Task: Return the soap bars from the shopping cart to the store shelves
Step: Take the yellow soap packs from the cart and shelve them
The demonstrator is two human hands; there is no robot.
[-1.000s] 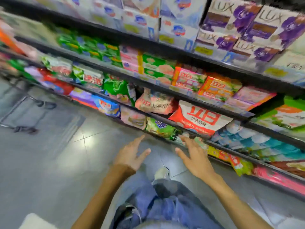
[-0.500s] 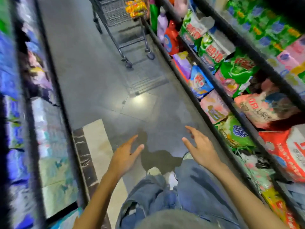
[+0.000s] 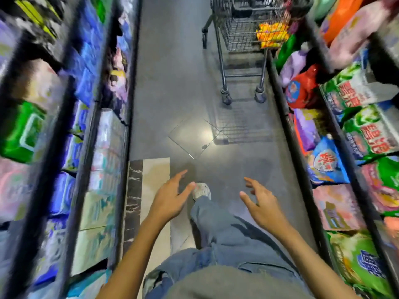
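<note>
A grey aisle floor (image 3: pixel 172 83) runs between stocked shelves (image 3: pixel 300 165). At upper right stands the shopping cart (image 3: pixel 239 29), yellow packs (image 3: pixel 272 35) inside. Low in frame, left hand (image 3: pixel 170 197) and right hand (image 3: pixel 261 203) hover spread, empty.

**A shop aisle between stocked shelves**

This is a shop, by its look a supermarket. A narrow aisle of grey tiled floor (image 3: pixel 172 87) runs between two long rows of dark metal shelves, the left shelves (image 3: pixel 86 137) and the right shelves (image 3: pixel 300 169). Both are packed tier on tier with printed goods. On the right lie green bags (image 3: pixel 367 134) with red lettering, a red bag (image 3: pixel 302 87) and a blue bag (image 3: pixel 326 160). On the left are blue packs (image 3: pixel 86 83), blurred. Further up the aisle a wire shopping cart (image 3: pixel 237 29) stands on small wheels just beside the right shelves, with yellow packets (image 3: pixel 272 35) in its basket.
</note>
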